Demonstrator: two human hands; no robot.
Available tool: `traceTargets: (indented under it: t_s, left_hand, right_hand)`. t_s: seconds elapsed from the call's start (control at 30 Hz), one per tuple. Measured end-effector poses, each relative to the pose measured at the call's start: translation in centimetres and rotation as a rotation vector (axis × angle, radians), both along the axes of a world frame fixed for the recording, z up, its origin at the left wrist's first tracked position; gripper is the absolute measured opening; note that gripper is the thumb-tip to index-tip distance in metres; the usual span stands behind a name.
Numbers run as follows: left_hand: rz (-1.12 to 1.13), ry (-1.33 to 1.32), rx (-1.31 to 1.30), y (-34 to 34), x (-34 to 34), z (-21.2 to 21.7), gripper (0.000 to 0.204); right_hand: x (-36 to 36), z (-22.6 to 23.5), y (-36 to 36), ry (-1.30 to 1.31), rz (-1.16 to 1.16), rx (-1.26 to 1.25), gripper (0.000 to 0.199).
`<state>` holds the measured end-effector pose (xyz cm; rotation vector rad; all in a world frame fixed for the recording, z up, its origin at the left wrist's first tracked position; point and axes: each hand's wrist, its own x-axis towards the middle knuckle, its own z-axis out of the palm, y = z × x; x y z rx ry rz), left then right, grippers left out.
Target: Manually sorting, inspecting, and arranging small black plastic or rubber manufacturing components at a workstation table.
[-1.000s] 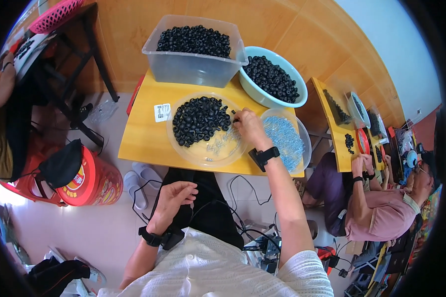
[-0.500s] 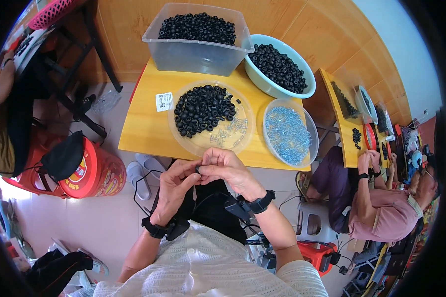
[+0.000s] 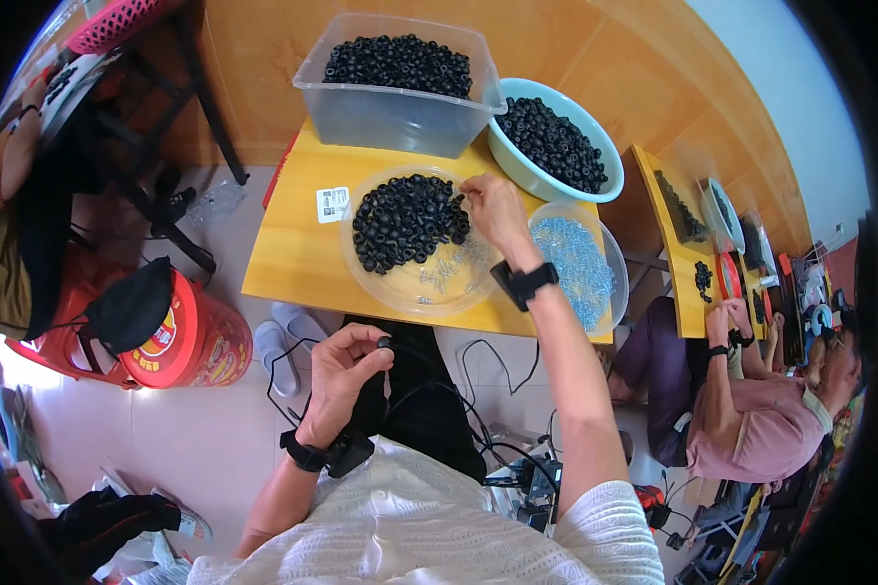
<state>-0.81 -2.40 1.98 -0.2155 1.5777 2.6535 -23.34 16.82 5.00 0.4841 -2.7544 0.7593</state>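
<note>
Upright, black ring (image 3: 384, 342) (left hands (image 3: 346, 366))

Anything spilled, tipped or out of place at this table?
Nothing stands out. The black rings sit inside the clear dish, tub and blue basin. The right hand reaches over the dish; the left hand pinches one small black ring above the lap.
</note>
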Motion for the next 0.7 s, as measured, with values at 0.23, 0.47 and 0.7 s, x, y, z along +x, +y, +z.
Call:
traceTargets:
  t_s: [0.23,0.47,0.7]
  left_hand:
    - [0.039,-0.013,0.009,-0.6,0.4,0.0,0.016]
    - [0.028,-0.036,0.037,-0.5,0.2,-0.4,0.015]
    - [0.006,-0.032,0.004,-0.8,0.3,-0.8,0.013]
  right_hand:
    - [-3.1,-1.4,1.3,-0.072,0.145,0.369,0.024]
    - [-1.7,0.2,2.2,-0.027,0.031,0.227,0.017]
    - [-2.8,-0.1,2.2,-0.020,0.037,0.252,0.013]
